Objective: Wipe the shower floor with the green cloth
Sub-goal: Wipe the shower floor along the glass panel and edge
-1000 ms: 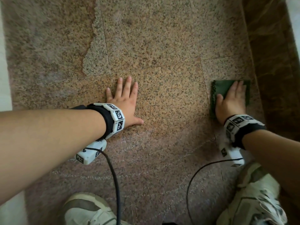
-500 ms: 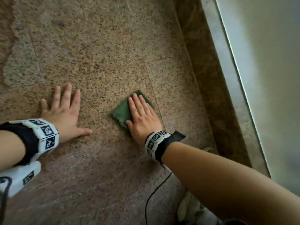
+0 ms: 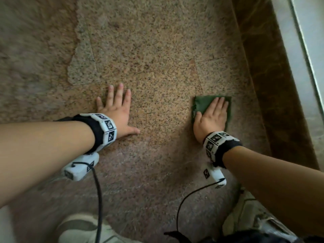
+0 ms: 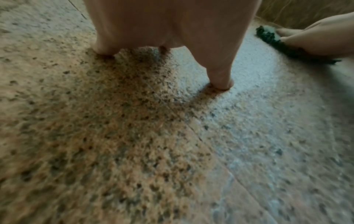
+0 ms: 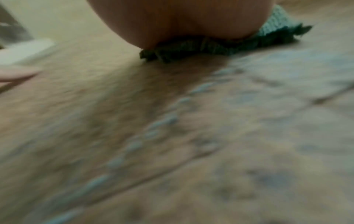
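A small green cloth (image 3: 201, 104) lies flat on the speckled granite shower floor (image 3: 157, 85), right of centre. My right hand (image 3: 213, 114) presses down on it with straight fingers, covering most of it. The cloth's frilled edge (image 5: 210, 47) shows under my palm in the right wrist view, and the cloth (image 4: 275, 40) appears at the upper right of the left wrist view. My left hand (image 3: 117, 106) lies flat on the bare floor to the left, fingers spread, holding nothing.
A dark brown stone curb (image 3: 268, 85) runs along the right side, with a pale frame (image 3: 305, 50) beyond it. My two shoes (image 3: 82, 228) (image 3: 249, 218) stand at the bottom edge. Wrist-camera cables (image 3: 98, 199) trail over the floor.
My right hand has slid the cloth to the right, away from the left hand and back toward the curb. The left hand has stayed planted on the floor. The head view has swung left.
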`<state>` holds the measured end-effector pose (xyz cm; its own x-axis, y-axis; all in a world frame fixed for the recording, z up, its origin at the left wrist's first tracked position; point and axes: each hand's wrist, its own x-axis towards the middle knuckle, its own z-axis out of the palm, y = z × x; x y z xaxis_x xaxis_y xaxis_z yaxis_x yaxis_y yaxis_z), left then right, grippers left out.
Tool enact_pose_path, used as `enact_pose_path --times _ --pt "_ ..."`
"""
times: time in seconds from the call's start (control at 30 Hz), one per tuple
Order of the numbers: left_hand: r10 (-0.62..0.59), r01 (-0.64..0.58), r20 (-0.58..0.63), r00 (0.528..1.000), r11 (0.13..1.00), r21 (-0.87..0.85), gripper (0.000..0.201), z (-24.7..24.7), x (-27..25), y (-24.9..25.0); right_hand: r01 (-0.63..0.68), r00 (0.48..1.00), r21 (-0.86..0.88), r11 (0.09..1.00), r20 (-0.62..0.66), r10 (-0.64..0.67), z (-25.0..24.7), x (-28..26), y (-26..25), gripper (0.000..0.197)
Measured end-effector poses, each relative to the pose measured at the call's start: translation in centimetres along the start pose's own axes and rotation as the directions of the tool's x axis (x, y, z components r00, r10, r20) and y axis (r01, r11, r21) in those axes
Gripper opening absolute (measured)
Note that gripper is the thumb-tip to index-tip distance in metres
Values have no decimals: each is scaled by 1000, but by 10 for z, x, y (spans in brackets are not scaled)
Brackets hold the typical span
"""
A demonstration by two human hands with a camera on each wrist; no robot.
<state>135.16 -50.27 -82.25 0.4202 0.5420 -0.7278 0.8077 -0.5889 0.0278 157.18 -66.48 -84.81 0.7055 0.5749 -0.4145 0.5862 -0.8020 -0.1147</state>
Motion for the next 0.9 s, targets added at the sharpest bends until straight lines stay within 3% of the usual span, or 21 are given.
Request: enact_pose_path --times 0.13,0.27,0.43,0.5,0.63,0.73,0.9 --pt "46 -47 -32 998 999 -16 130 0 -1 -9 300 946 -5 954 131 -297 33 -55 -76 82" --pt "146 -145 -87 985 989 13 118 2 -9 -37 641 747 -57 765 273 -606 68 -114 -118 80" --pt "213 -205 -73 974 973 101 117 9 -13 -59 744 659 -124 656 301 -690 69 -112 -112 81" --pt "220 -213 -76 972 972 96 121 9 -11 -60 713 695 -147 686 279 -662 57 -93 -92 80" --pt "228 -221 -87 970 971 88 125 11 -12 -68 495 867 -219 841 191 -460 22 -47 -39 79" --pt "199 -193 -112 974 980 55 124 16 -14 -82 420 905 -224 879 179 -387 17 -35 -29 80" --pt "112 -113 -147 983 994 0 119 23 -19 -102 352 934 -196 915 130 -332 33 -48 -57 81"
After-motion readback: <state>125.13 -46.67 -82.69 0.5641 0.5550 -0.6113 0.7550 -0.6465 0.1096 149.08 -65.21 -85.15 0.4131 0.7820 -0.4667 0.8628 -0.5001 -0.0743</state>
